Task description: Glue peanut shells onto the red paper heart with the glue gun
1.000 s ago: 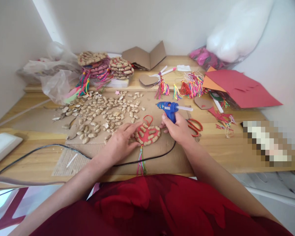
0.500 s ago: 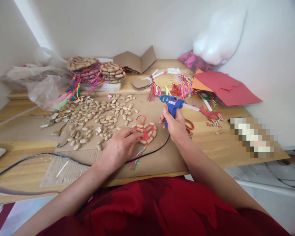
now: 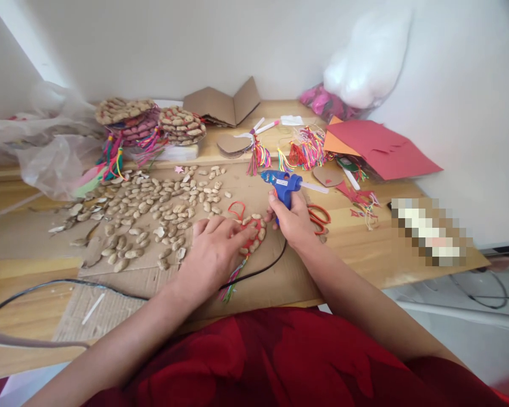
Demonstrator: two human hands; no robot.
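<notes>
My right hand (image 3: 294, 217) is wrapped round the handle of a blue hot glue gun (image 3: 282, 186), its nozzle pointing left and a clear glue stick poking out the back. Below and left of the gun lies a red heart-shaped piece (image 3: 249, 241) edged with peanuts, with a red loop on top and a coloured tassel (image 3: 228, 291) at its lower tip. Over the heart's left side reaches my left hand (image 3: 214, 249), fingers stretched out and the index fingertip on a peanut there. My left hand hides part of the heart.
Loose peanuts (image 3: 146, 198) spread over a cardboard sheet (image 3: 275, 277) on the left. The gun's black cord (image 3: 261, 272) crosses the cardboard. Orange-handled scissors (image 3: 320, 217) lie right of my right hand. Peanut-covered pieces (image 3: 125, 110), tassels (image 3: 311, 148) and red sheets (image 3: 382, 148) sit behind.
My left fingers have gone from being bunched at the heart to stretched out, with the index finger pressed on it. My right hand still holds the glue gun. The camera view has shifted slightly.
</notes>
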